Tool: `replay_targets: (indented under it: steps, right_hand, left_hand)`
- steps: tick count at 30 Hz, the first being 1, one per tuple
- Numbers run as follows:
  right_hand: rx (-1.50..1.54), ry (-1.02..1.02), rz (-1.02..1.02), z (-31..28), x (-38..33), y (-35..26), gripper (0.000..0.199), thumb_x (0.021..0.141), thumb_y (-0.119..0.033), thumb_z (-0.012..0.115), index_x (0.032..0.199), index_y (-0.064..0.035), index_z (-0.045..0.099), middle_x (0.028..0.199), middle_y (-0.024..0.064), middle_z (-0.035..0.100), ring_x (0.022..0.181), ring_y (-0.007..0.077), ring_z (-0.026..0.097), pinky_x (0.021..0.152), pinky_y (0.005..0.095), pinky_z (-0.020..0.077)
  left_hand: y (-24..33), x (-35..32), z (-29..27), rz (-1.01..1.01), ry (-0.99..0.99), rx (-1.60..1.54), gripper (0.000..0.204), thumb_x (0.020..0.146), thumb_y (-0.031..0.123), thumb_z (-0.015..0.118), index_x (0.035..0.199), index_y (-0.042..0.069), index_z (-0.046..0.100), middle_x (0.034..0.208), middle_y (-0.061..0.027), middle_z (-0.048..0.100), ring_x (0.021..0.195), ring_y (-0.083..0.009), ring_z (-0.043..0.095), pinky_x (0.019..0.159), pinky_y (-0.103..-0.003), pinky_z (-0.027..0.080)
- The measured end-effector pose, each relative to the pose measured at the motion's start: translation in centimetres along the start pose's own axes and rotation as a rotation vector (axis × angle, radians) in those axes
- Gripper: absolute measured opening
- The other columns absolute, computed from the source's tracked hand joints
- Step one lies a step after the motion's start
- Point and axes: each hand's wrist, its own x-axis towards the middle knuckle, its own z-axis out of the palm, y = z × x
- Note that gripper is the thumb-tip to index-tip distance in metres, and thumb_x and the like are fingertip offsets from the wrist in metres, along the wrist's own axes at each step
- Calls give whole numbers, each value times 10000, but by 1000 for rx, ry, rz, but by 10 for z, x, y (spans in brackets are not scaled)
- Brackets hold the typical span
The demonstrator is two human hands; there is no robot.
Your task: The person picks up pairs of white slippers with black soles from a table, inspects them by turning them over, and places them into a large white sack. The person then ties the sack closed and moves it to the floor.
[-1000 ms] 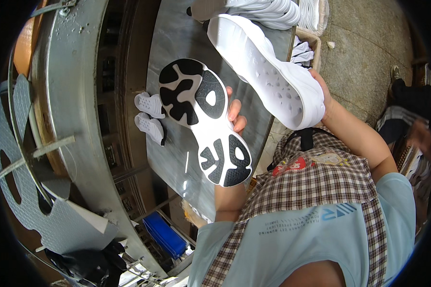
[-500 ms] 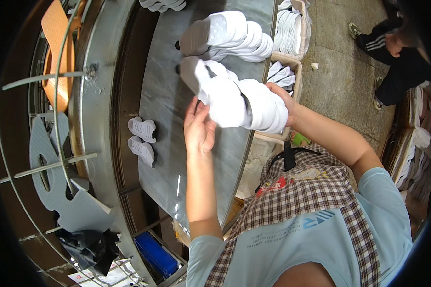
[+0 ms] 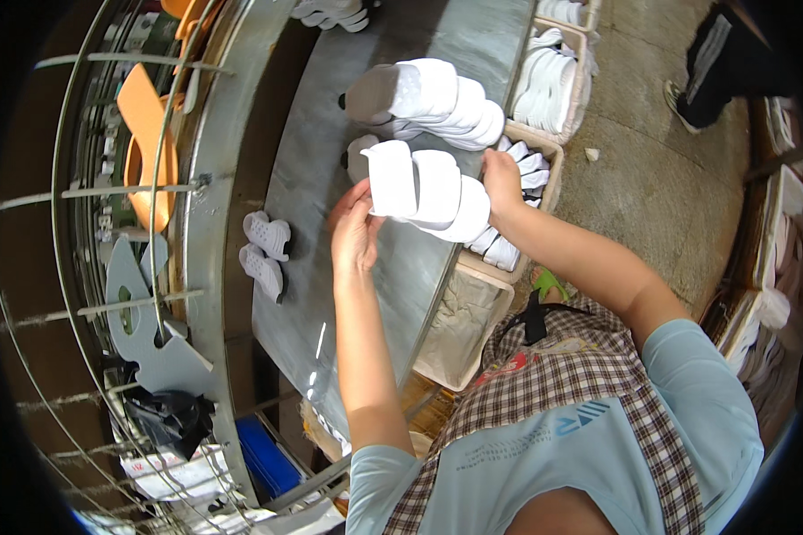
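Raised over the grey metal table is a short nested stack of white slippers. My left hand is closed on its left end, the fingers partly behind it. My right hand is curled at the right end, its fingertips largely hidden behind the stack. Just beyond lies a longer row of nested white slippers. A grey slipper toe shows between that row and the held stack. To the left, a pair of white shoes with holes rests on the table.
Bins of white slippers line the table's right edge, with a lined bin nearer me. At left stands a wire rack with orange pieces and a grey cutout sheet. Another person's leg is at upper right.
The stack in my hands looks shorter and flatter. My right hand has come left and up to its end. My view has shifted, and the other person is farther toward the top edge.
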Motion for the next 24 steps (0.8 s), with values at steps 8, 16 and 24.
replay_targets:
  steps: [8, 16, 24]
  right_hand:
    - [-12, 278, -222, 0, 52, 15, 194, 732, -114, 417, 629, 45, 460, 584, 112, 390, 598, 239, 380, 596, 398, 333]
    - [187, 239, 275, -108, 8, 26, 114, 841, -231, 479, 791, -128, 481, 658, -24, 446, 505, 80, 392, 431, 245, 333]
    - [90, 341, 526, -181, -84, 80, 210, 835, -220, 486, 642, -147, 445, 574, -32, 421, 503, 95, 404, 443, 251, 348]
  left_hand:
    - [-28, 12, -20, 178, -5, -61, 375, 920, 168, 491, 1280, 92, 419, 1159, -36, 511, 930, -143, 502, 714, -312, 477]
    - [-79, 3, -286, 246, 900, -318, 498, 886, 356, 405, 1334, 163, 305, 1212, -112, 452, 1077, -281, 440, 896, -506, 380]
    - [-121, 62, -482, 49, 842, -629, 449, 895, 140, 477, 1310, 12, 363, 1232, -162, 461, 1034, -293, 539, 822, -365, 527]
